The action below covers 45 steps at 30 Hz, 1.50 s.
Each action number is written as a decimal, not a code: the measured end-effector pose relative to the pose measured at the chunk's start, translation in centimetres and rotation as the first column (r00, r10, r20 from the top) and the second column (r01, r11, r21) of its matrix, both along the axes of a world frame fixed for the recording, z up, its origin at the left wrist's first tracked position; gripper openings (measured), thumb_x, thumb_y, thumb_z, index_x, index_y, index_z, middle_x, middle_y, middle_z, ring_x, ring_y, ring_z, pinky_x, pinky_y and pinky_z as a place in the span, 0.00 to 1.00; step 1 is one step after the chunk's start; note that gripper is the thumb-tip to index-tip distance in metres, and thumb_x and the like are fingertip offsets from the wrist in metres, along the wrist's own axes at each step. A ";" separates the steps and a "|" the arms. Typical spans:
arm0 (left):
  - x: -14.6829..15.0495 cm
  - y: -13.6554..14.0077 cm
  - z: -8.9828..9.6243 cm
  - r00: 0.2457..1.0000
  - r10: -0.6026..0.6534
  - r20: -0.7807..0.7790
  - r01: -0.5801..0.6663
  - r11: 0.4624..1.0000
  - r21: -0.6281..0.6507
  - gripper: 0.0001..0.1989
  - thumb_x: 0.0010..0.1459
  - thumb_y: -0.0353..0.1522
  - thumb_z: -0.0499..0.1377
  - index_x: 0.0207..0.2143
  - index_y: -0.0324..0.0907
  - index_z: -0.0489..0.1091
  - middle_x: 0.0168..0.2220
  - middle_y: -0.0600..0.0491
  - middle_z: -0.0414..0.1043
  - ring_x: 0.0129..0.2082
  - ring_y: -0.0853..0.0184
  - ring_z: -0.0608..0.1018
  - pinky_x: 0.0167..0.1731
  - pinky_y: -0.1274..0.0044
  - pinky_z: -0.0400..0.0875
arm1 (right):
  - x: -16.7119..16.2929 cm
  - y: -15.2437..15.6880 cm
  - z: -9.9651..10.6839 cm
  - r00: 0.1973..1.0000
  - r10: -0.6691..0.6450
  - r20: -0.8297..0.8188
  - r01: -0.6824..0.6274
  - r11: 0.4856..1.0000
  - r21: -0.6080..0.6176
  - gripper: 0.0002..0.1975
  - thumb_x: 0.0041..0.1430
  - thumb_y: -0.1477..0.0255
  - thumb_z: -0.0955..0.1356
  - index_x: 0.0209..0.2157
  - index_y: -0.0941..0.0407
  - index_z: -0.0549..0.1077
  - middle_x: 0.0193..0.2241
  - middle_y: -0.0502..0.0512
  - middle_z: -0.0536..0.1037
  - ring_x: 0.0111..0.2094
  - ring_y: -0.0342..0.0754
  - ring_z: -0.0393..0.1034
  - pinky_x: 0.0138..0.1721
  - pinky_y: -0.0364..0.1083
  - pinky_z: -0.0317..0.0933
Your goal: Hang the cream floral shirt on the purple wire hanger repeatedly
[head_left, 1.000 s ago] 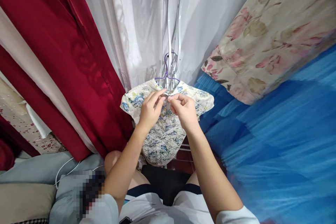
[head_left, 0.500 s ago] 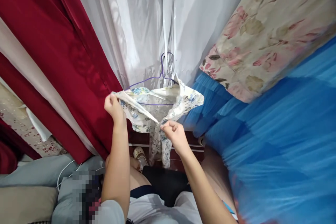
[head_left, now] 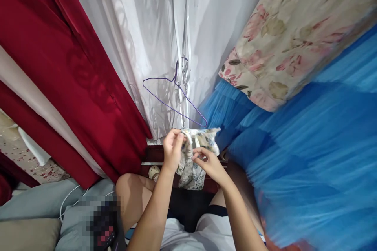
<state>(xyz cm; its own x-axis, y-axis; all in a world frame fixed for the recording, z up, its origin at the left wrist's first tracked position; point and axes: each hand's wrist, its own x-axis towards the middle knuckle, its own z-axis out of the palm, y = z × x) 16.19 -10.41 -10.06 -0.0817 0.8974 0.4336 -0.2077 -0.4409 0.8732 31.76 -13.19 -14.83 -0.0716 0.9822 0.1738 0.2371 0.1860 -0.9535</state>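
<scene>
A purple wire clothes hanger (head_left: 173,103) hangs bare and tilted from white upright bars in front of the white curtain. Just below it is a white shirt (head_left: 192,176) with a blue and grey floral print, bunched and hanging over my lap. My left hand (head_left: 173,147) is closed on the shirt's upper left edge. On the right, my right hand (head_left: 207,160) pinches the front edge between thumb and forefinger, its other fingers loosely curled. The shirt's upper right part spreads out beyond my right hand. Its back is hidden.
White bars (head_left: 178,27) stand before a white curtain (head_left: 141,27). A red curtain (head_left: 97,74) drapes at left; a blue tulle skirt (head_left: 303,145) and beige floral cloth (head_left: 271,47) hang at right. Grey cushions (head_left: 38,200) lie lower left. A cream clog (head_left: 153,172) is below.
The shirt has come off the hanger and dropped lower, towards me. The hanger now tilts down to the right. My left hand has moved right and down; my right hand slightly right and down.
</scene>
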 end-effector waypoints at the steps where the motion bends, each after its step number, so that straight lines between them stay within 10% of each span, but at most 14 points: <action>1: 0.7 -0.8 0.7 0.997 -0.031 -0.073 0.034 0.998 0.045 0.11 0.63 0.40 0.57 0.36 0.41 0.69 0.32 0.50 0.70 0.34 0.66 0.74 0.38 0.73 0.71 | -0.1 -0.3 0.8 0.999 0.043 -0.006 -0.043 0.999 0.033 0.15 0.47 0.69 0.74 0.39 0.55 0.76 0.32 0.52 0.76 0.36 0.52 0.69 0.38 0.48 0.63; 7: 2.3 -2.4 2.2 0.940 -0.059 -0.337 0.120 0.979 0.164 0.13 0.64 0.41 0.55 0.45 0.43 0.71 0.49 0.44 0.68 0.51 0.59 0.72 0.54 0.67 0.66 | -0.1 -2.1 5.6 0.949 0.178 -0.259 -0.181 0.983 0.011 0.11 0.59 0.62 0.69 0.34 0.56 0.75 0.30 0.51 0.76 0.31 0.48 0.67 0.35 0.45 0.63; 13: 1.3 -2.5 -1.0 0.717 -0.466 -0.519 0.493 0.865 -0.094 0.17 0.63 0.44 0.55 0.45 0.42 0.69 0.39 0.49 0.74 0.39 0.61 0.75 0.42 0.73 0.69 | 6.2 -2.5 9.6 0.969 0.211 -0.125 -0.221 0.973 -0.071 0.12 0.51 0.63 0.75 0.29 0.57 0.78 0.23 0.51 0.75 0.23 0.45 0.65 0.24 0.43 0.60; 20: -1.7 -1.6 -2.2 0.761 -0.217 -0.612 0.187 0.976 -0.113 0.18 0.59 0.44 0.58 0.24 0.39 0.66 0.22 0.57 0.59 0.25 0.71 0.62 0.26 0.78 0.57 | 12.6 6.5 15.7 0.985 -0.110 -0.136 0.126 0.985 0.115 0.10 0.44 0.66 0.77 0.22 0.58 0.78 0.19 0.54 0.76 0.20 0.43 0.66 0.22 0.42 0.58; 28: -8.3 0.8 1.1 0.809 0.114 -0.577 -0.091 0.994 0.068 0.21 0.61 0.44 0.56 0.21 0.41 0.59 0.21 0.58 0.54 0.23 0.71 0.60 0.24 0.78 0.55 | 5.8 13.8 16.9 0.968 0.172 -0.185 -0.167 0.985 0.040 0.18 0.43 0.64 0.77 0.36 0.58 0.81 0.28 0.52 0.81 0.26 0.44 0.72 0.27 0.41 0.64; 37: -20.4 9.9 5.4 0.145 0.212 -0.967 0.026 0.976 0.217 0.08 0.62 0.35 0.54 0.34 0.45 0.73 0.35 0.52 0.74 0.39 0.61 0.73 0.46 0.70 0.62 | 6.2 12.3 19.0 0.951 0.238 -0.197 -0.265 0.957 -0.121 0.18 0.39 0.72 0.78 0.36 0.57 0.83 0.34 0.58 0.83 0.30 0.50 0.77 0.26 0.43 0.68; 40: -21.1 13.3 8.3 0.190 0.300 -0.935 -0.063 0.954 0.293 0.10 0.60 0.29 0.51 0.40 0.45 0.71 0.42 0.51 0.75 0.43 0.61 0.73 0.44 0.72 0.63 | 5.7 12.2 19.1 0.961 0.187 -0.206 -0.217 0.967 -0.135 0.13 0.38 0.72 0.79 0.30 0.59 0.82 0.30 0.59 0.83 0.27 0.51 0.76 0.25 0.44 0.69; 45: -16.8 16.5 13.2 0.509 0.397 -0.764 -0.149 0.915 0.376 0.16 0.58 0.26 0.49 0.46 0.44 0.68 0.42 0.50 0.73 0.40 0.64 0.74 0.42 0.75 0.66 | 5.7 11.9 18.6 0.947 0.184 -0.264 -0.241 0.949 -0.202 0.15 0.40 0.69 0.78 0.32 0.60 0.82 0.28 0.59 0.83 0.26 0.52 0.76 0.26 0.45 0.69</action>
<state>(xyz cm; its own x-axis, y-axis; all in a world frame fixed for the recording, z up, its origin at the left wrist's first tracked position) -0.58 6.05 3.18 0.1927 0.7544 0.6275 0.7000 -0.5538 0.4508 37.41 -1.25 3.75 -0.2675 0.9634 -0.0155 -0.0240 -0.0227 -0.9995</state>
